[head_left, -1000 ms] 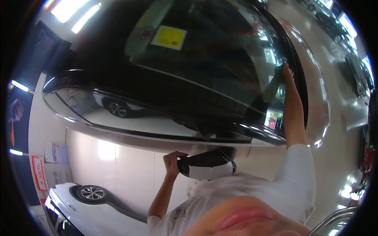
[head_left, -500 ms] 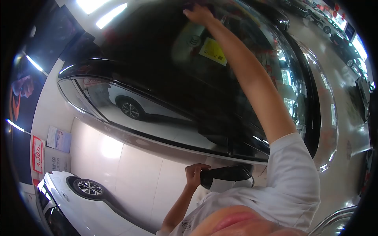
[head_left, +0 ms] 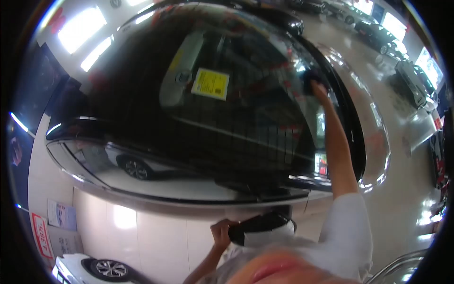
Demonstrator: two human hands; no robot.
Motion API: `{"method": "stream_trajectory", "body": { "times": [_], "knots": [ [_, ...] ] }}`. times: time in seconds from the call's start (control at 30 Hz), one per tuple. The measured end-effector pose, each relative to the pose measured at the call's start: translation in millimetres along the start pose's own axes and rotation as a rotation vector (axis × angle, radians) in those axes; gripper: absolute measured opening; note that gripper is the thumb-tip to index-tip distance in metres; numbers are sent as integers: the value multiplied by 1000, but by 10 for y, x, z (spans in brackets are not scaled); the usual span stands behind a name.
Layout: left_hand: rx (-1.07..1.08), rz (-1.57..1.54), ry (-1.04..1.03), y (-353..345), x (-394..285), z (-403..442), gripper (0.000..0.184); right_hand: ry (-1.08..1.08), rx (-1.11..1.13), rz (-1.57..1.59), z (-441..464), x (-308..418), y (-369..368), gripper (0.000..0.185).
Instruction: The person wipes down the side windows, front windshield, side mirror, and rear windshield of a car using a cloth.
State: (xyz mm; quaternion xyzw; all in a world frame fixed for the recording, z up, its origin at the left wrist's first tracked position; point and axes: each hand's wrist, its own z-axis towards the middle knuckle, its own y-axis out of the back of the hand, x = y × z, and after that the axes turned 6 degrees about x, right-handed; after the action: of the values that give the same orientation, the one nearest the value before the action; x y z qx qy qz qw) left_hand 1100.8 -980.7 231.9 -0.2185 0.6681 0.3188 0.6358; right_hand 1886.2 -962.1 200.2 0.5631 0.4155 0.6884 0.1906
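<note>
My right hand (head_left: 318, 89) reaches out over the lower part of a car's windshield (head_left: 246, 113), close to the hood edge. Under its fingers is a dark bluish cloth (head_left: 309, 78), blurred and partly hidden, pressed on the glass. My left hand (head_left: 222, 232) is closed around the outer edge of the black side mirror (head_left: 257, 226), low in the view. A yellow label sheet (head_left: 211, 84) shows behind the windshield, to the left of my right hand.
A white car (head_left: 85, 267) stands at lower left, beside a red price sign (head_left: 41, 235). Several parked cars, one a dark car (head_left: 416, 83), line the showroom's right side. A curved chrome rail (head_left: 397, 267) is at lower right.
My right hand has swept with the cloth from the upper windshield down and right, towards the hood. My left hand stays at the mirror. The view has shifted.
</note>
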Motion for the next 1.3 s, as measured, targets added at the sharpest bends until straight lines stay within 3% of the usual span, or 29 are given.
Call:
{"method": "stream_trajectory", "body": {
  "times": [0.03,0.1,0.13,0.17,0.23,0.3,0.37,0.43,0.5,0.57,0.63,0.7,0.73,0.77,0.87,0.9,0.97,1.0,1.03,1.13,1.2,1.3],
  "knots": [
    [55,74,-40,1,-108,401,51,149,165,-210,-11,-90,578,54],
    [10,81,-98,-32,-3,470,52,81,-44,51,276,-1269,472,76],
    [-158,92,-201,-133,-37,474,53,-80,-58,68,135,-1360,567,79],
    [-189,201,-201,-158,-54,475,53,-247,-60,78,-42,-1459,660,83],
    [-203,274,-151,-144,-81,482,54,-150,-18,152,48,-1734,684,90],
    [-174,108,-41,-114,-136,507,53,-251,41,72,-8,-1513,783,92],
    [-261,111,6,-146,-136,480,53,-255,-26,102,241,-1481,716,92],
    [-362,262,-39,-177,19,441,54,-293,54,60,900,-1781,569,92],
    [-475,134,57,-157,58,431,54,-387,3,95,1235,-1674,401,90],
    [-505,151,112,-186,13,420,53,-452,-15,37,1365,-1175,326,85],
    [-561,71,106,-229,-29,426,53,-319,-15,74,1539,-410,248,82],
    [-607,90,136,-265,-102,428,52,33,125,-208,3324,-386,-588,91],
    [-605,126,96,-287,-100,439,52,52,6,-65,2536,699,-378,93],
    [-586,111,45,-274,-96,459,51,12,106,77,1967,1707,-162,95],
    [-596,82,105,-226,-22,438,49,449,16,130,1225,3753,-305,99],
    [-604,86,115,-229,-49,467,49,448,188,154,950,4369,-374,97],
    [-612,137,120,-230,-46,461,49,692,59,147,350,5349,-640,80],
    [-611,138,80,-259,-59,452,50,758,275,-122,-512,5651,-148,66],
    [-602,145,34,-240,-56,478,51,838,282,-65,-830,5775,-100,65],
    [-646,-10,150,-189,18,393,56,1148,328,-1,-971,5924,-166,68],
    [-631,32,105,-152,176,300,57,1068,337,-28,-675,5647,-254,70],
    [-765,-211,211,-333,24,383,50,908,328,-257,250,4807,-140,71]
  ]
}}
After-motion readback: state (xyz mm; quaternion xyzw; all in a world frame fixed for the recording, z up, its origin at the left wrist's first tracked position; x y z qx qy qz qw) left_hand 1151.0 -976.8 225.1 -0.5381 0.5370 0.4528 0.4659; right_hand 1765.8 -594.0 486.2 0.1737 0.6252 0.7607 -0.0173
